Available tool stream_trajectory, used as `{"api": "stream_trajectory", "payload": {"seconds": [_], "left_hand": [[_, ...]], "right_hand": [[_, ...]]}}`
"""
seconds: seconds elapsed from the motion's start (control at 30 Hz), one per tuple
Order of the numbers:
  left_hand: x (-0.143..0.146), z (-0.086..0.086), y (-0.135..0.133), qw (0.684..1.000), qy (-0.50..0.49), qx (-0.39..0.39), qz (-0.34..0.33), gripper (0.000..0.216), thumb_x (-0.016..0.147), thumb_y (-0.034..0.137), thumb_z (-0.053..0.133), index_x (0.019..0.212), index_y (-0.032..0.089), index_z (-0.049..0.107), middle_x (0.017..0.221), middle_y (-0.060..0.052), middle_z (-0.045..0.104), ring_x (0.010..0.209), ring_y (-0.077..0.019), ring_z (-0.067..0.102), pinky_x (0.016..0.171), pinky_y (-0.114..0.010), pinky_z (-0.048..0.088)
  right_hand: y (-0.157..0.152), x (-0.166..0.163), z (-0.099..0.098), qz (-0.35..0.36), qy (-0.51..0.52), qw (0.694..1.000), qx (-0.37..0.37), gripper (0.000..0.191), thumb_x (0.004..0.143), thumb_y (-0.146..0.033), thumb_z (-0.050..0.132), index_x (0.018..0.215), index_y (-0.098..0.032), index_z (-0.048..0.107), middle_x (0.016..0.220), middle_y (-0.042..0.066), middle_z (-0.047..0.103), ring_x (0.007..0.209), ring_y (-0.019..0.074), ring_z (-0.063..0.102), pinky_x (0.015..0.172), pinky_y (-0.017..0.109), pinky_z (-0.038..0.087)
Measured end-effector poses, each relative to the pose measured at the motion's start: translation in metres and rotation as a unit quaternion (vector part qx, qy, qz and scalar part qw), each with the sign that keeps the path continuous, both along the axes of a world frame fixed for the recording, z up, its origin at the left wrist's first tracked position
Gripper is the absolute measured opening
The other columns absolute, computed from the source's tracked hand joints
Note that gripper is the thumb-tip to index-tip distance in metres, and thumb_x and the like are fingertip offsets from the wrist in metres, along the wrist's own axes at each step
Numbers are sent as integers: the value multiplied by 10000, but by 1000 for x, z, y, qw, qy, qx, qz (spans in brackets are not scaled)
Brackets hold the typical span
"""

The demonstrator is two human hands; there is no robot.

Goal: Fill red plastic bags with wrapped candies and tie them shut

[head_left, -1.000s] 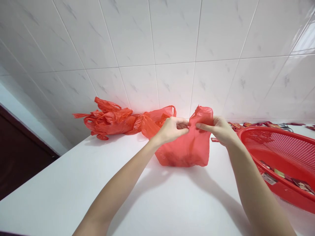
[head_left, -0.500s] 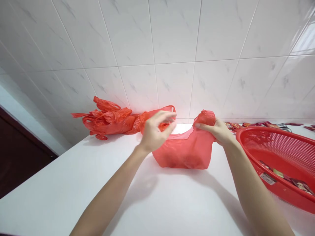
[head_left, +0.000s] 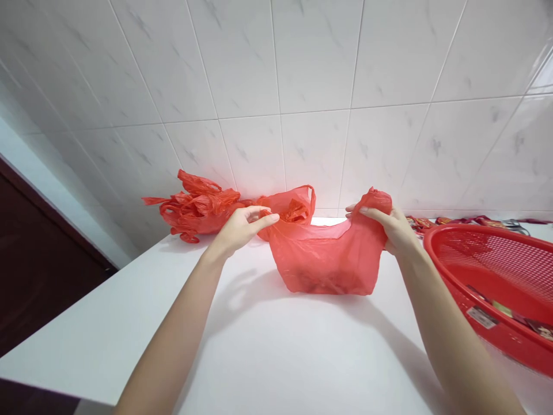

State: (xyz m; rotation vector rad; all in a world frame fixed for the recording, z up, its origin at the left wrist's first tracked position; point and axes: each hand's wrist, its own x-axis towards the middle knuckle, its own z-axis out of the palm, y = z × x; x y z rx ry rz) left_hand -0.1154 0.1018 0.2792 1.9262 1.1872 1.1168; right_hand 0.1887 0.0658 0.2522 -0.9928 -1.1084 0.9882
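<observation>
A thin red plastic bag (head_left: pixel 328 259) hangs spread between my hands over the white table (head_left: pixel 276 351), with darker shapes showing faintly through its lower part. My left hand (head_left: pixel 242 230) pinches the bag's left upper corner between thumb and fingers. On the other side, my right hand (head_left: pixel 395 227) is closed round the bunched right handle, the thumb lying across it. What is inside the bag cannot be made out. Just behind the left corner stands another red bag (head_left: pixel 306 199) with a loop handle, leaning near the wall.
A crumpled bundle of red bags (head_left: pixel 199 207) lies at the back left. At the right stands a red mesh basket (head_left: pixel 453 288) with a few small packets (head_left: pixel 514 314) inside. Small packages (head_left: pixel 479 221) line the wall behind it. The tiled wall (head_left: pixel 315 155) bounds the table's back.
My left hand has moved left and down, from open fingers above the bag to a pinch on its left corner. The bag's opening is stretched wider. The view has shifted slightly.
</observation>
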Motion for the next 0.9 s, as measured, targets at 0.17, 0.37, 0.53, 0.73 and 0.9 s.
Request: {"api": "stream_trajectory", "payload": {"seconds": [0.17,0.37,0.53,0.73,0.9], "left_hand": [[-4,4,5,994,3,-50,-92,418,738,565,775,932,196,748,1001,-69,740,948,-232,663,846,-341,518],[11,8,5,995,-19,-17,-93,412,739,569,773,765,161,728,830,-61,725,792,-196,654,755,-316,525],[39,11,4,988,-36,-3,-147,404,760,566,757,779,164,720,825,-48,718,794,-186,654,754,-303,527],[66,13,1,980,-27,-12,-196,409,783,569,735,790,161,707,794,-45,692,776,-185,642,719,-309,517],[73,19,0,974,-17,-9,-224,390,798,538,732,725,160,669,714,-13,627,701,-141,588,661,-276,478]], "right_hand": [[0,0,3,-19,25,1000,0,275,615,-386,821,783,-179,750,996,122,767,973,298,695,674,319,561],[4,-2,2,-51,63,996,24,118,638,-293,682,715,-205,698,904,81,741,843,247,679,732,346,555],[-1,-12,4,-11,67,994,80,102,634,-252,651,676,-231,561,657,-30,574,468,89,356,565,302,434],[-15,-31,5,84,-75,990,85,440,688,-301,728,1123,-250,679,713,-33,602,642,151,533,641,303,446],[-14,-51,-3,84,-139,985,56,318,669,-373,836,925,-231,710,838,10,673,786,186,608,714,316,472]]}}
